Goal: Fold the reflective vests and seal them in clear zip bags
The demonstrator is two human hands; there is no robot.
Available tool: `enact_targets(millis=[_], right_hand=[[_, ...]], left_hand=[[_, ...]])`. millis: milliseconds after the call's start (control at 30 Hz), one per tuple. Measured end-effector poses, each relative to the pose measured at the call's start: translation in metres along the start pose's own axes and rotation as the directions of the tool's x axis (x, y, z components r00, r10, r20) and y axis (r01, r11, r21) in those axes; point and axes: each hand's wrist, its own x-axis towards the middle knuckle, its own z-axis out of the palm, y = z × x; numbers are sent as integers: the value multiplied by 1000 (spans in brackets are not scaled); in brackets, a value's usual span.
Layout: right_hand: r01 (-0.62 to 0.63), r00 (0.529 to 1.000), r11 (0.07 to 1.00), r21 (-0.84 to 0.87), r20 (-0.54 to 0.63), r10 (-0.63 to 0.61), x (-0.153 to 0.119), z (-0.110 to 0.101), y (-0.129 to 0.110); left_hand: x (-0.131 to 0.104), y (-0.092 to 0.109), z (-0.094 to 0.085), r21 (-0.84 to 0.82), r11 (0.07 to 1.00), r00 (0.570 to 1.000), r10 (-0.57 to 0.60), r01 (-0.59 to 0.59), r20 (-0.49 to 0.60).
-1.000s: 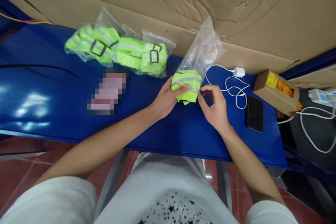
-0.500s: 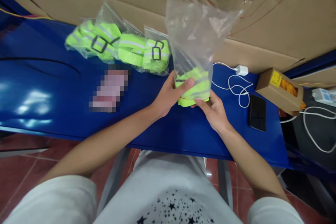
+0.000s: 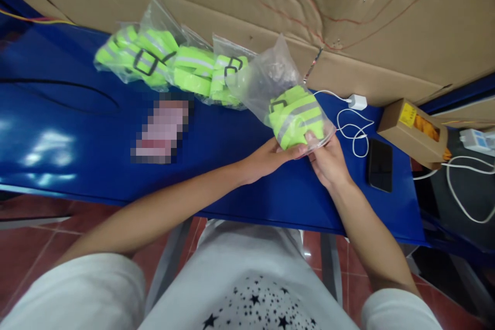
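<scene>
A clear plastic bag holds a folded neon-yellow strap with grey stripes and a dark buckle. My left hand grips the bag's near edge, its thumb lying along the bottom. Beside it, my right hand pinches the bag's lower right corner, thumb on the plastic. The bag is tilted, its loose end pointing to the upper left. That loose end reaches a bagged yellow strap in the row at the back of the table, where more bagged straps lie to the left.
On the blue table, a pixelated pink item lies left. A white cable with charger, a dark phone and a cardboard box are right. Brown board stands behind.
The held bag has turned and dropped, its loose end swinging from upright to the upper left. Both hands have shifted right, and the strap inside now shows its buckle.
</scene>
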Motion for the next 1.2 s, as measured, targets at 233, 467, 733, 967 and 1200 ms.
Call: enact_targets(millis=[233, 467, 733, 967, 1200], right_hand=[[16, 993, 981, -193, 116, 7, 7, -15, -6], [12, 992, 975, -222, 122, 15, 10, -11, 2], [-55, 998, 996, -72, 7, 56, 10, -2, 6], [-253, 951, 956, 150, 217, 218, -2, -5, -14], [480, 870, 813, -329, 61, -489, -10, -21, -30]], left_hand=[[2, 11, -8, -127, 980, 988, -153, 151, -6], [5, 15, -8, -238, 944, 961, -258, 230, -95], [-9, 30, -7, 135, 956, 929, -286, 260, 237], [-19, 50, -29, 736, 479, 754, 654, -479, 65], [-13, 48, -20, 385, 879, 942, 330, -281, -67]])
